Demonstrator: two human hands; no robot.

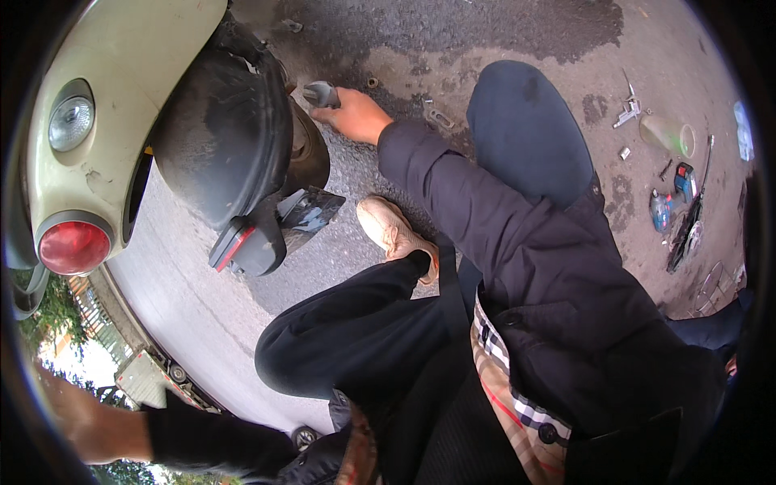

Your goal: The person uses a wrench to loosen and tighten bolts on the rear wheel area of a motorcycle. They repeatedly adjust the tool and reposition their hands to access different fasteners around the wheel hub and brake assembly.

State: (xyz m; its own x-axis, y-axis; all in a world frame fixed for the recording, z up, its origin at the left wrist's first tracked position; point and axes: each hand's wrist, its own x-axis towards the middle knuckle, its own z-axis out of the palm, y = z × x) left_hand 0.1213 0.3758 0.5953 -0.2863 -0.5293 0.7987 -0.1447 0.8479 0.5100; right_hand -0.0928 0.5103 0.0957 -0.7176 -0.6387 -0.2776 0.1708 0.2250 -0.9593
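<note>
My right hand point(358, 115) is stretched out beside the rear wheel of a cream-coloured scooter point(121, 48). Its fingers are closed on a dark grey, rounded metal piece point(322, 94) whose exact kind I cannot make out. That piece is just right of the black, dusty rear mudguard point(222, 133) and the tyre point(311, 153). Below them hang a red reflector point(234, 246) and a bent plate point(311, 210). My left hand point(101, 424) is raised close to the lower left rim, with its fingers lost in the dark edge, so their state is hidden.
Small metal parts point(439, 119) lie on the asphalt near my right knee point(529, 129). Further right are an air blow gun point(628, 111), a see-through green container point(669, 136), a blue-and-black battery point(685, 182), and a blue bottle point(661, 212). A truck point(153, 380) stands at the lower left.
</note>
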